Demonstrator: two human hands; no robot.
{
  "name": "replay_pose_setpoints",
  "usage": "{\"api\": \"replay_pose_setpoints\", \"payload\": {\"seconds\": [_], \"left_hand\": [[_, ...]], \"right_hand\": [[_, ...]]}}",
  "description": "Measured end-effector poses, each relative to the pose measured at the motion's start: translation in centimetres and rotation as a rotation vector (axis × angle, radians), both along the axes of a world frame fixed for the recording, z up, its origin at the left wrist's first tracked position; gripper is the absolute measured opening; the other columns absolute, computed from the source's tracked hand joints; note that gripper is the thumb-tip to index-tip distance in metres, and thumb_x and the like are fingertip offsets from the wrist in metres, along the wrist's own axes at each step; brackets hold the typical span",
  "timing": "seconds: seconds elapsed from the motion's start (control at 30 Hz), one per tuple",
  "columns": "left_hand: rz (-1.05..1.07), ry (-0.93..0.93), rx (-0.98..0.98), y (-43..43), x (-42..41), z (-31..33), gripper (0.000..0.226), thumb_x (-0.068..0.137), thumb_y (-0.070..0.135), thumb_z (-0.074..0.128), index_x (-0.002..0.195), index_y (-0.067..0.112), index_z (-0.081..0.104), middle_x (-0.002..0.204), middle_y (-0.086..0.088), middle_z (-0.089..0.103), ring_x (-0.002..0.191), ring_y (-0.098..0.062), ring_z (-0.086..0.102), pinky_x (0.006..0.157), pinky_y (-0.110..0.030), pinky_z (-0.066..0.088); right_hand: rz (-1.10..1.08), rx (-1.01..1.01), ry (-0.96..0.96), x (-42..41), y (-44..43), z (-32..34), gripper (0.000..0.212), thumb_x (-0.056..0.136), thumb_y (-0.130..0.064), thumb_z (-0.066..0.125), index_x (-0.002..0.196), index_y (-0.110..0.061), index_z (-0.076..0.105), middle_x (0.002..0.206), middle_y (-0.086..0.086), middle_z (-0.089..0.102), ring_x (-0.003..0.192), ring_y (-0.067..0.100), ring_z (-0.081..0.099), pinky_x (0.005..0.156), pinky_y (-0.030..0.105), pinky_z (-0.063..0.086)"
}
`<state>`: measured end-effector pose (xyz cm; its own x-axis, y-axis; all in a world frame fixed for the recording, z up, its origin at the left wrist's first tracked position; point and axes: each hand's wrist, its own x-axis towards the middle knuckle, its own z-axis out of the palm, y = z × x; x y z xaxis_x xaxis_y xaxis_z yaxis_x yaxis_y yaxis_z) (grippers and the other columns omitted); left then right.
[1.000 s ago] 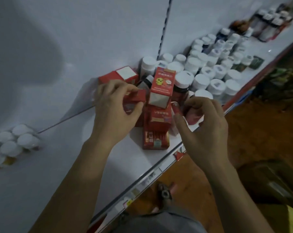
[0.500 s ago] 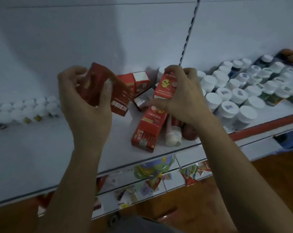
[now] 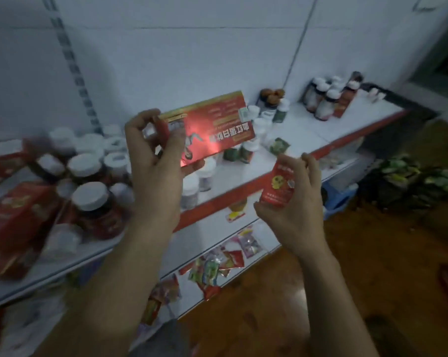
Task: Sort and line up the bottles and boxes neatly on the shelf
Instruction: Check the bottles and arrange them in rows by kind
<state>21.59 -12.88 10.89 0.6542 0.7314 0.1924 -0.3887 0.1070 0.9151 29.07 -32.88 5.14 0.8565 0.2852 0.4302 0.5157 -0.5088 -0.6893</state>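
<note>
The left hand (image 3: 153, 161) is raised in front of the shelf (image 3: 310, 124), forearm rising from the lower left. Its thumb and fingers are curled round the left end of a long red box (image 3: 212, 124), which it holds with the long side nearly level, clear above the shelf and with its print upside down. The right hand (image 3: 299, 210) is lower and out past the shelf's red front edge. Its fingers are partly spread, and it pinches a small red box (image 3: 278, 185) with a yellow figure between thumb below and fingertips above. Half a second ago the left hand held its box tilted, close to the back wall, and the right hand gripped the small box where it stood in the pile on the shelf. Now both boxes are lifted off, and the view has swung toward the shelf's right end. By count, two hands hold two boxes, one each. At the shelf's left end stand white-capped bottles (image 3: 89, 194) and lie red boxes (image 3: 19, 215), both too blurred to number. At the right end a cluster of dark bottles (image 3: 326, 101) stands with one upright red box (image 3: 345, 101) just beside it. Loose packets (image 3: 212, 269) lie on the lower shelf, uncountable.
</note>
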Motion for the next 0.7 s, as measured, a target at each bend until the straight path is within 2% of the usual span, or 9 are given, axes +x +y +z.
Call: {"api": "replay_pose_setpoints", "payload": {"seconds": [0.07, 0.17, 0.23, 0.33, 0.4, 0.5, 0.57, 0.63, 0.7], "left_hand": [[-0.129, -0.009, -0.137, -3.5, 3.9, 0.3, 0.028, 0.098, 0.01, 0.064, 0.117, 0.022, 0.047, 0.107, 0.001, 0.071, 0.093, -0.016, 0.075, 0.072, -0.041, 0.061], [-0.259, 0.031, -0.338, -7.7, 9.6, -0.3, 0.032, 0.095, 0.012, 0.069, 0.119, 0.02, 0.049, 0.108, -0.004, 0.075, 0.095, -0.02, 0.075, 0.078, -0.047, 0.061], [-0.313, 0.079, -0.429, -10.0, 13.5, -1.5, 0.037, 0.093, 0.014, 0.07, 0.123, 0.018, 0.048, 0.115, -0.01, 0.073, 0.098, -0.024, 0.075, 0.08, -0.05, 0.06], [-0.388, 0.119, -0.49, -13.0, 20.1, -3.6, 0.043, 0.092, 0.016, 0.073, 0.129, 0.014, 0.051, 0.119, -0.011, 0.073, 0.107, -0.027, 0.073, 0.083, -0.052, 0.06], [-0.422, 0.13, -0.514, -14.9, 25.0, -4.7, 0.047, 0.092, 0.018, 0.073, 0.134, 0.013, 0.053, 0.119, -0.009, 0.073, 0.109, -0.026, 0.072, 0.081, -0.049, 0.06], [-0.427, 0.152, -0.544, -17.3, 33.1, -5.3, 0.05, 0.09, 0.018, 0.074, 0.135, 0.014, 0.054, 0.12, -0.009, 0.073, 0.109, -0.025, 0.072, 0.076, -0.044, 0.06], [-0.438, 0.176, -0.534, -18.8, 38.4, -5.0, 0.05, 0.089, 0.019, 0.076, 0.135, 0.018, 0.055, 0.123, -0.006, 0.072, 0.111, -0.023, 0.071, 0.075, -0.042, 0.06], [-0.462, 0.211, -0.477, -20.4, 43.2, -4.8, 0.047, 0.089, 0.018, 0.075, 0.131, 0.02, 0.054, 0.123, -0.004, 0.071, 0.11, -0.021, 0.071, 0.076, -0.041, 0.06], [-0.51, 0.262, -0.391, -21.9, 47.1, -4.7, 0.042, 0.091, 0.017, 0.074, 0.126, 0.02, 0.052, 0.122, -0.003, 0.07, 0.107, -0.019, 0.071, 0.076, -0.039, 0.059]], "right_hand": [[-0.057, 0.013, 0.037, 1.3, -3.9, -1.2, 0.088, 0.069, -0.019, 0.09, 0.139, -0.038, 0.041, 0.156, -0.011, 0.018, 0.134, 0.02, 0.042, 0.082, 0.032, 0.062], [-0.121, 0.024, 0.066, 4.2, -8.4, -2.5, 0.092, 0.066, -0.013, 0.089, 0.138, -0.043, 0.039, 0.161, -0.01, 0.014, 0.138, 0.028, 0.042, 0.074, 0.03, 0.063], [-0.146, 0.034, 0.074, 6.6, -10.9, -2.8, 0.091, 0.067, -0.013, 0.087, 0.138, -0.043, 0.04, 0.163, -0.011, 0.011, 0.136, 0.025, 0.045, 0.07, 0.03, 0.062], [-0.213, 0.041, 0.077, 11.4, -13.8, -2.8, 0.087, 0.069, -0.009, 0.084, 0.141, -0.035, 0.043, 0.166, -0.008, 0.01, 0.134, -0.014, 0.033, 0.071, 0.022, 0.059], [-0.236, 0.073, 0.097, 15.4, -15.5, -2.9, 0.084, 0.071, -0.007, 0.083, 0.14, -0.036, 0.044, 0.166, -0.01, 0.011, 0.126, -0.021, 0.032, 0.068, 0.016, 0.055], [-0.248, 0.103, 0.119, 21.9, -18.3, -2.4, 0.081, 0.074, -0.006, 0.081, 0.138, -0.04, 0.044, 0.159, -0.017, 0.023, 0.114, -0.018, 0.047, 0.068, 0.014, 0.055], [-0.253, 0.145, 0.157, 26.5, -20.4, -2.0, 0.075, 0.078, -0.009, 0.08, 0.138, -0.038, 0.045, 0.142, -0.023, 0.044, 0.101, 0.002, 0.063, 0.066, 0.023, 0.059], [-0.27, 0.165, 0.174, 31.0, -22.4, -1.6, 0.072, 0.081, -0.014, 0.08, 0.14, -0.035, 0.044, 0.127, -0.012, 0.057, 0.094, 0.014, 0.068, 0.068, 0.03, 0.062], [-0.289, 0.175, 0.168, 35.4, -23.8, -1.5, 0.073, 0.081, -0.017, 0.081, 0.141, -0.035, 0.044, 0.13, -0.005, 0.056, 0.102, 0.015, 0.067, 0.073, 0.029, 0.062]]}}
